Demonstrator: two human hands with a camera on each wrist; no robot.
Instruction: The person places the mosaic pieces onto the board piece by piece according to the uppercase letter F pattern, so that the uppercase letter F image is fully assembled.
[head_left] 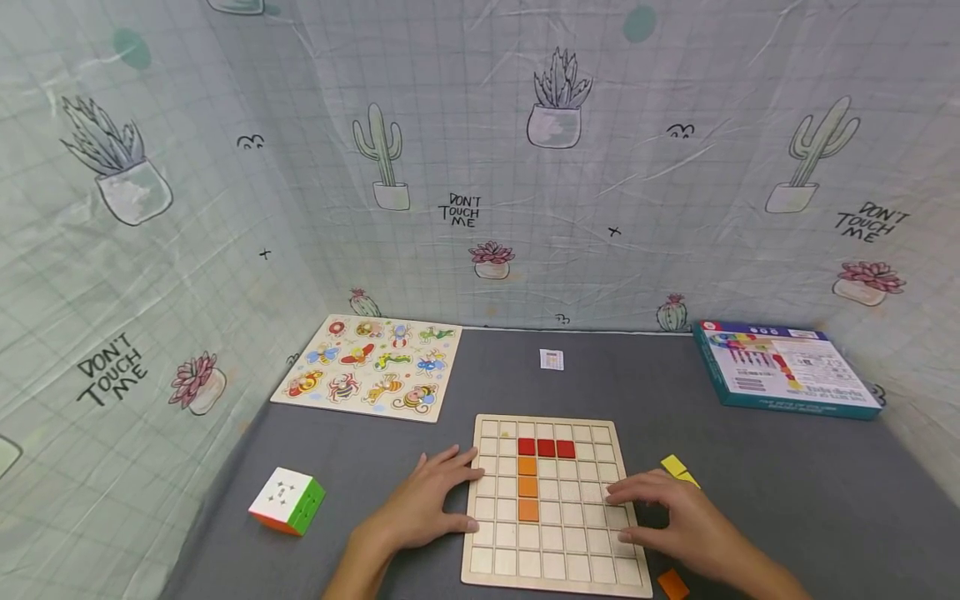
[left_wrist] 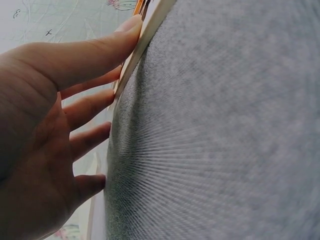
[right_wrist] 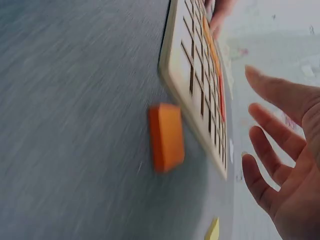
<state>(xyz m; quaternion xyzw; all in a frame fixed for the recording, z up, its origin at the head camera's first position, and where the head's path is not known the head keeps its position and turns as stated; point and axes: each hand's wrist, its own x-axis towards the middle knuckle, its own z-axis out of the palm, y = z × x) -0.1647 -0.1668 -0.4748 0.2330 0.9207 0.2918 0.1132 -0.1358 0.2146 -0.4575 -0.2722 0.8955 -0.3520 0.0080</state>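
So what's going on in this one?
The person's left hand touches the left edge of a wooden grid board, while the empty right hand is over its right edge. Three red tiles sit in a row on it, and three orange tiles run down below the leftmost red one. Yellow tiles and a loose orange tile lie on the table to the board's right.
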